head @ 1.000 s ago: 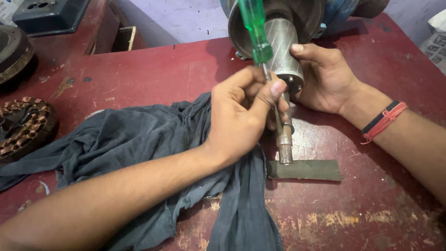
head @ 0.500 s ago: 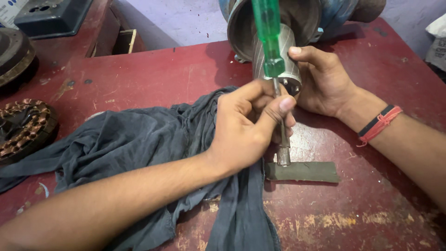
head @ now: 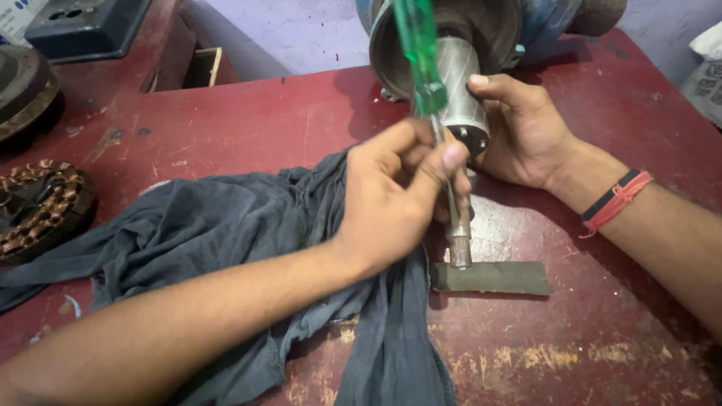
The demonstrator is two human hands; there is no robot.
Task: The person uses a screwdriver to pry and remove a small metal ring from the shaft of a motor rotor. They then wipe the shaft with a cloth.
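Your left hand (head: pixel 391 199) has its fingers (head: pixel 451 159) clamped on the thin metal shank of a screwdriver with a translucent green plastic handle (head: pixel 417 53). The handle sticks up and away from you, crossing in front of the ribbed grey cylindrical metal rotor (head: pixel 459 94). The shank runs down along the near end of that rotor, beside its shaft; its tip is hidden behind your fingers, so you cannot tell what it touches.

Your right hand (head: pixel 523 131) wraps the right side of the rotor, thumb on top and fingers curled under it, gripping it firmly. On that wrist sit a black band and a red thread bracelet (head: pixel 617 201).

The rotor pokes out of a round blue motor housing (head: pixel 519 22) at the far edge of the worn red-painted bench (head: pixel 248 120). Its bare steel shaft (head: pixel 459 233) slopes down toward you, and the shaft's end rests on a flat dull-green rectangular strip (head: pixel 492 277) lying on the bench just near of the rotor.

Left of the rotor, under your left forearm, a crumpled dark grey-blue cloth (head: pixel 210 233) spreads across the bench and trails toward the near edge. Well to the left of the rotor lies a round stator with copper windings (head: pixel 37 207). Beyond it, at the far left corner, sits a dark round metal part (head: pixel 26 90), with a dark blue-grey box (head: pixel 90 26) beside it.
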